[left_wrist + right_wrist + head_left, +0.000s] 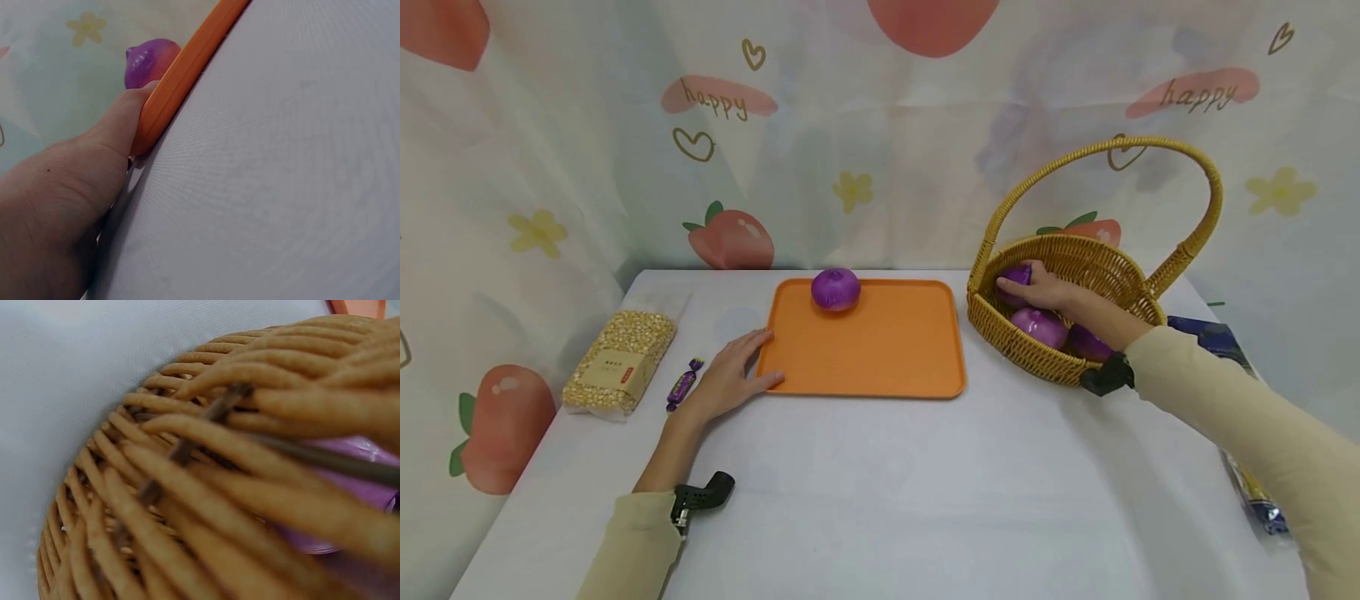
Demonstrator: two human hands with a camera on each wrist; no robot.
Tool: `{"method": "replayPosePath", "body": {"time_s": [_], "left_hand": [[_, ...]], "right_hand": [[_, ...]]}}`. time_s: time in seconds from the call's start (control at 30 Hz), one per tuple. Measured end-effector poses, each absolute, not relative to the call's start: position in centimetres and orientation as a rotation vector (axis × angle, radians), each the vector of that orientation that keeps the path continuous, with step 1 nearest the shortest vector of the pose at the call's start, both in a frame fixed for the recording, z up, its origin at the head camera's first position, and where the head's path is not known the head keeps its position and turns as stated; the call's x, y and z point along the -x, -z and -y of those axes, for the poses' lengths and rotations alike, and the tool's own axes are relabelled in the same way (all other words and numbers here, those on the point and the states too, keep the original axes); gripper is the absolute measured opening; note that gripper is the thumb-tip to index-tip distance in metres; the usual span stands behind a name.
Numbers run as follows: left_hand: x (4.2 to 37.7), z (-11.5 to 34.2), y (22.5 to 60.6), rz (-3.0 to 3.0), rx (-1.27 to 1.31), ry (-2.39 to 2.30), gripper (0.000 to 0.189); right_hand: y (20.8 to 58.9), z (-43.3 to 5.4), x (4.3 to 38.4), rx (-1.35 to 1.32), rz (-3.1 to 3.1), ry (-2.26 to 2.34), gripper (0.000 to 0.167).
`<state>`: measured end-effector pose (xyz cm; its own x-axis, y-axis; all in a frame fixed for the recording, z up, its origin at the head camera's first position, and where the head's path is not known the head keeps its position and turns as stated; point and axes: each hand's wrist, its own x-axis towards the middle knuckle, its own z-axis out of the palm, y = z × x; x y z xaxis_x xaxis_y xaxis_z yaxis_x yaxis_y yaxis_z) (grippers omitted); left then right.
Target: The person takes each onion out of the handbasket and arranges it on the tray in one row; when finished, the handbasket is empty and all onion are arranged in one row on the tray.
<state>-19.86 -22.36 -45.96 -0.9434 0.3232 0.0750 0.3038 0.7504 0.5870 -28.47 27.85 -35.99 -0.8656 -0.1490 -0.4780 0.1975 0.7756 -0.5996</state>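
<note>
A purple onion [836, 289] sits at the back of an orange tray [865, 350]. My left hand [730, 375] rests at the tray's left edge, fingers extended; in the left wrist view its thumb [119, 125] touches the rim. Inside the wicker basket [1022, 354], my right hand [1047, 287] grips another purple onion [1013, 292], partly covered by the fingers. Below that hand lie a lighter purple onion [1039, 327] and a dark purple item [1088, 342], half hidden by the forearm. Basket weave [175, 462] fills the right wrist view, hiding the right hand.
Left of the tray lie a purple-wrapped candy [683, 385] and a clear bag of yellow grains [621, 358]. The basket's tall handle [1105, 148] arches over the right hand. Dark packages [1213, 337] lie along the table's right edge, partly behind the right arm.
</note>
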Motion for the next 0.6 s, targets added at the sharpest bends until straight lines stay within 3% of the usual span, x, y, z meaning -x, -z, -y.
{"method": "replayPosePath", "body": {"time_s": [0.6], "left_hand": [[19.68,22.23,45.77,-2.890,-0.509,-0.972,0.078]], "right_hand": [[36.27,-28.07,28.51,-0.065,-2.455,0.950,0.095]]}}
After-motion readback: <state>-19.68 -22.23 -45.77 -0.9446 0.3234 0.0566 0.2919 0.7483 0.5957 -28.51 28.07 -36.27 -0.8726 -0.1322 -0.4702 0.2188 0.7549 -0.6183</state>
